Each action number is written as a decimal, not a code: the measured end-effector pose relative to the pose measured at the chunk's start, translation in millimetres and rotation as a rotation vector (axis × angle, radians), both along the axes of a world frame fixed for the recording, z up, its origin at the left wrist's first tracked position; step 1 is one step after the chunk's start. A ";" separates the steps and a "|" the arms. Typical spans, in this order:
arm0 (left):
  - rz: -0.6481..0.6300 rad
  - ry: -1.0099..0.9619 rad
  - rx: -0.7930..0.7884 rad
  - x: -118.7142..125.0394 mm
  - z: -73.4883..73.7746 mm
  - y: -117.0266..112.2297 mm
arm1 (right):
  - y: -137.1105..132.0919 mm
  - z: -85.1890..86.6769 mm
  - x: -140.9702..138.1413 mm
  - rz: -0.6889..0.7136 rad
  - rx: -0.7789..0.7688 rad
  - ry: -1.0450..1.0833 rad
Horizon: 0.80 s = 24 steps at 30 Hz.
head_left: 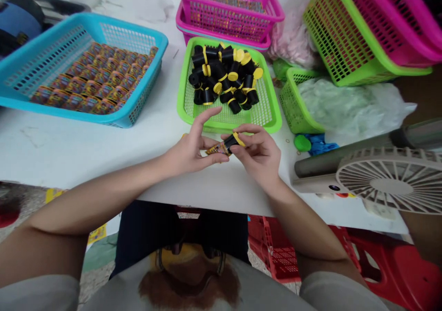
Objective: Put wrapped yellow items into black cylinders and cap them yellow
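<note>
Both my hands meet over the white table (69, 150) just in front of a green basket (272, 113). My right hand (260, 152) pinches a black cylinder with a yellow cap (233, 141). My left hand (191, 147) holds a colourful printed label strip (217, 150) against that cylinder, its index finger stretched out. The green basket holds a pile of several black cylinders with yellow caps (224, 78).
A blue basket (138, 113) at the left holds rows of printed labelled pieces (93, 78). Pink baskets (229, 14) stand behind, green and pink ones (348, 35) at the right. A plastic bag (348, 106), a small fan (390, 182), red stools (390, 265) below.
</note>
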<state>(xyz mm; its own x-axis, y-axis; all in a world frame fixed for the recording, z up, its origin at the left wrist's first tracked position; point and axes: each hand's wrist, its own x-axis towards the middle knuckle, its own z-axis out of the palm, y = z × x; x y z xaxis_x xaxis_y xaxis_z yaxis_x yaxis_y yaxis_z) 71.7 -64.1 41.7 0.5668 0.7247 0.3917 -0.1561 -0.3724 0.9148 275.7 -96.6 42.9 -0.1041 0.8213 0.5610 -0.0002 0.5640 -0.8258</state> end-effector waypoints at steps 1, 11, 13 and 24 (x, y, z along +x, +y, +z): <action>-0.002 -0.006 0.004 0.2 0.9 -0.7 | -0.2 0.1 0.4 0.009 0.024 -0.021; 0.054 0.069 0.004 -2.5 7.6 -2.4 | 3.5 7.9 3.3 0.011 -0.066 -0.146; 0.024 0.139 0.060 -4.3 9.0 -1.0 | 4.4 11.4 6.0 0.042 -0.131 -0.206; -0.087 0.281 0.188 -5.9 12.1 -8.7 | -3.9 20.5 4.0 -0.164 0.062 -0.608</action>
